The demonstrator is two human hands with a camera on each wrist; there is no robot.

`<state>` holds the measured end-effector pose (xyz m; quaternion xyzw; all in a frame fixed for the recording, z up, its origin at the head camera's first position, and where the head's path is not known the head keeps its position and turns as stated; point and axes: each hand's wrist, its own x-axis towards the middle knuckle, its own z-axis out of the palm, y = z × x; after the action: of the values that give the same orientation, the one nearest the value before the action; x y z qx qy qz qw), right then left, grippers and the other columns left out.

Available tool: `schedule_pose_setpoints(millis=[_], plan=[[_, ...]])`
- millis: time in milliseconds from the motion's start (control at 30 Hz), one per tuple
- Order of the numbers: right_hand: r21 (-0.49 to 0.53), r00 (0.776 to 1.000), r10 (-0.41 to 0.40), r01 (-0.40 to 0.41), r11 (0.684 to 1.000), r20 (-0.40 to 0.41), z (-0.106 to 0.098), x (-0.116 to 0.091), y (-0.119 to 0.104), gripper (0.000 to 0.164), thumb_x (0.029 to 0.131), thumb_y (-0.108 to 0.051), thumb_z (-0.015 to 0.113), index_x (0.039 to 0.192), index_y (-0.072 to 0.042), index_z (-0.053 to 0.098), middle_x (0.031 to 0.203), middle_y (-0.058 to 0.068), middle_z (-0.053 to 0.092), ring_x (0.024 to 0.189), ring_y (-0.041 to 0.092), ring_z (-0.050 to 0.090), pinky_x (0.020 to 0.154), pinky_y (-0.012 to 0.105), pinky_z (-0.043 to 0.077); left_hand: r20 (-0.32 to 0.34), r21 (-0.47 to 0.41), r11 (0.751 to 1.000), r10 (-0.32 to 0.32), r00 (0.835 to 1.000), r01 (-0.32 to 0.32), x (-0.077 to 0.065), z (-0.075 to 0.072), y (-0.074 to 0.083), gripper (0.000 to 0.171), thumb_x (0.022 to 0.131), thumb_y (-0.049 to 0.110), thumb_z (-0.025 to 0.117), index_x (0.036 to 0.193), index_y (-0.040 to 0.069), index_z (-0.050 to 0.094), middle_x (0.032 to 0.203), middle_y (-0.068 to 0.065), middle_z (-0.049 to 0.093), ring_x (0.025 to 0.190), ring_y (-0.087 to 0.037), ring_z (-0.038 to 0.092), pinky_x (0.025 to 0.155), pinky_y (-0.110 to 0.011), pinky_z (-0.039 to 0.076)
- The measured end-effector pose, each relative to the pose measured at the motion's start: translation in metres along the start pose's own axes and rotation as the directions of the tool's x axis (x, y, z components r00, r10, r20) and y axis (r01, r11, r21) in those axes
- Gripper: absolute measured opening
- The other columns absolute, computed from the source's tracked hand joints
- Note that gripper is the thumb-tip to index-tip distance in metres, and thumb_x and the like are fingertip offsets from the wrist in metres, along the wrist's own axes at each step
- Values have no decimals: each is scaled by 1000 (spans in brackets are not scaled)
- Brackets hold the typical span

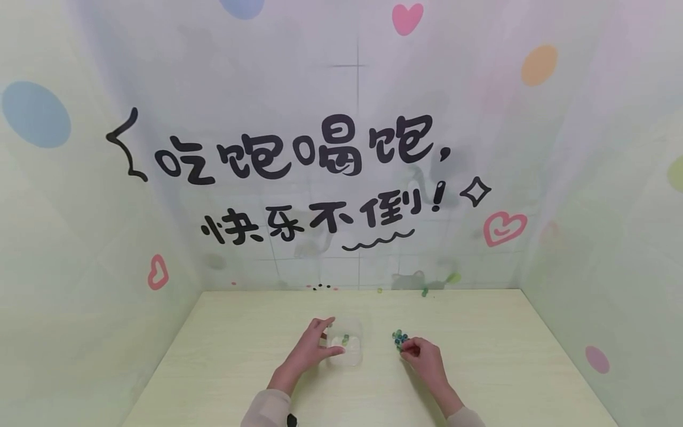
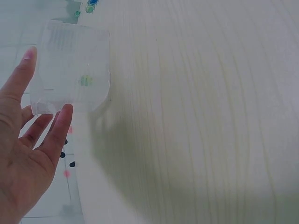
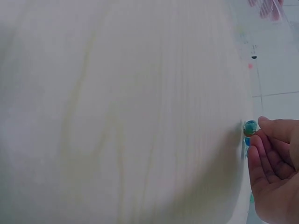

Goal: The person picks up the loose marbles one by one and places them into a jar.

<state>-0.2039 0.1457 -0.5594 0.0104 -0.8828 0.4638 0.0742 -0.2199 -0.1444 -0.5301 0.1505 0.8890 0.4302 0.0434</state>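
My left hand (image 1: 310, 347) holds a clear plastic box (image 1: 352, 356), thumb on one side and fingers on the other. Inside the box lie a few green marbles (image 1: 345, 338), which also show through its wall in the left wrist view. To the right, my right hand (image 1: 427, 359) is at a small pile of green and blue glass marbles (image 1: 397, 335) on the table. In the right wrist view, its thumb and forefinger pinch a teal marble (image 3: 250, 126) at their tips. Part of the pile is hidden behind these fingers.
A pale wood-grain table (image 1: 507, 367) carries everything. Behind it rises a whitish backdrop (image 1: 299, 71) with black lettering, hearts and coloured dots, and side panels close in left and right. A small black object (image 1: 291, 420) shows beside the left sleeve (image 1: 267, 408).
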Motion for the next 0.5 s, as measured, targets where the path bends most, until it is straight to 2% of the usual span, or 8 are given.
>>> schedule_pose_setpoints(millis=[200,500], plan=[[-35,1000,-10,10,999,10,-2,0,1,11,78,5,76,84,-3,70,80,5,70,73,9,59,62,16,51,0,-8,1000,1,1000,-1,0,1,-1,79,85,23,80,148,-2,40,131,-25,47,115,-41,56,79,-32,60],[-76,998,-3,8,997,67,0,2,6,13,79,4,75,83,-7,71,79,0,69,72,8,57,61,16,48,2,-10,1000,-7,1000,7,1,1,-1,80,85,23,80,149,-2,39,132,-26,46,115,-41,56,81,-34,60]])
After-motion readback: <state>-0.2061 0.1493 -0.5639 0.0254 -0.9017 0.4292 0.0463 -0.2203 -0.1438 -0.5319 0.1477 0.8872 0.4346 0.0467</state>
